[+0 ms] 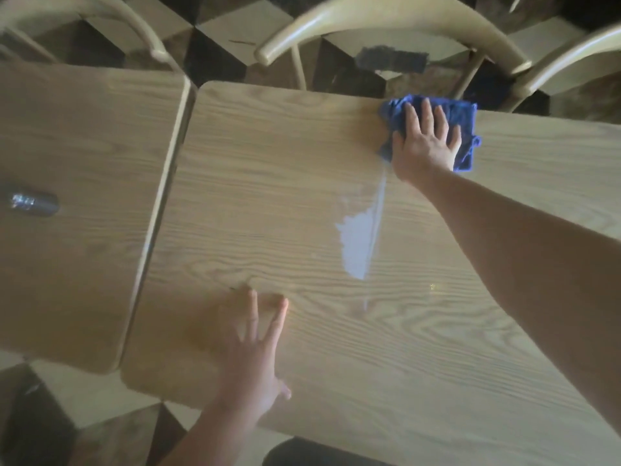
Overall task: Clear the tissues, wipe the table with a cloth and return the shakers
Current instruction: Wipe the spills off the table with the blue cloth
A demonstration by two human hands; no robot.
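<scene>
The blue cloth (433, 129) lies at the far edge of the tabletop (336, 331), flattened under the spread right hand (426, 142). Nearer than the cloth, a wet streak (361, 240) glistens; overlapping, firmly pressed strokes should cover it. The left hand (255, 351) rests spread, holding nothing.

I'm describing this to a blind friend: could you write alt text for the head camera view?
A person's right hand presses a blue cloth flat near the far edge of a wooden table, while the left hand rests open nearer the camera. A wet streak shines between them; a blurred shaker stands on the adjoining table, and chairs line the far side.
</scene>
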